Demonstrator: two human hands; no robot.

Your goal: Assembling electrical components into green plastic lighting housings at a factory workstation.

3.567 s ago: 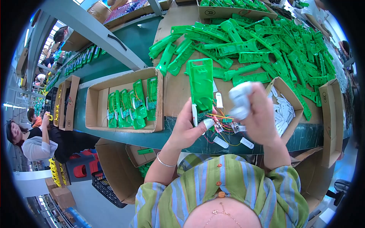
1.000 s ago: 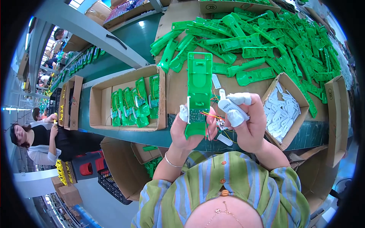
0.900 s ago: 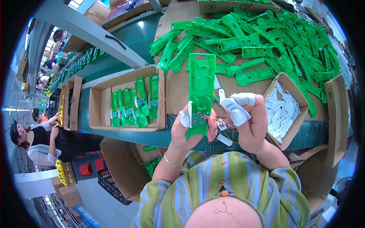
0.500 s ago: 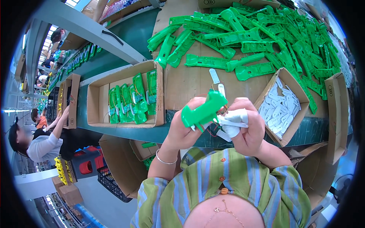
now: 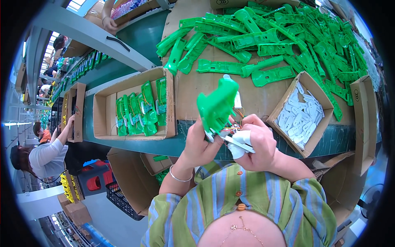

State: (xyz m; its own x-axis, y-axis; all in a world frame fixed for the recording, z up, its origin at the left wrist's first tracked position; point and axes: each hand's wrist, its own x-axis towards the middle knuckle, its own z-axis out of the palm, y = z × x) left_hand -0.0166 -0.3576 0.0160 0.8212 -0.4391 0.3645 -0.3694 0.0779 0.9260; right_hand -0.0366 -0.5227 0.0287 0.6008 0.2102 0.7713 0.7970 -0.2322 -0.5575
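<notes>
My left hand (image 5: pixel 198 144) is closed on a green plastic shell (image 5: pixel 219 103), tilted up above the bench's near edge. Close beside it, my right hand (image 5: pixel 263 149) has white wrapping (image 5: pixel 240 151) on its fingers and pinches a slim white plastic piece (image 5: pixel 242 144). Thin coloured wires (image 5: pixel 236 120) run between both hands; where they end is hidden by the fingers and the shell. Just beyond the shell, a white part (image 5: pixel 238 100) lies on the cardboard.
On the left, a cardboard box (image 5: pixel 135 138) holds several green shells with wired circuit boards. A small box (image 5: pixel 305 155) of white pieces stands right. Loose green shells (image 5: pixel 284 37) are heaped at the back. A co-worker (image 5: pixel 45 156) is at far left.
The green shell has turned more upright, and my left hand has tilted with it. My right hand has moved slightly left and lower. At upper left, another person's hand has come into view.
</notes>
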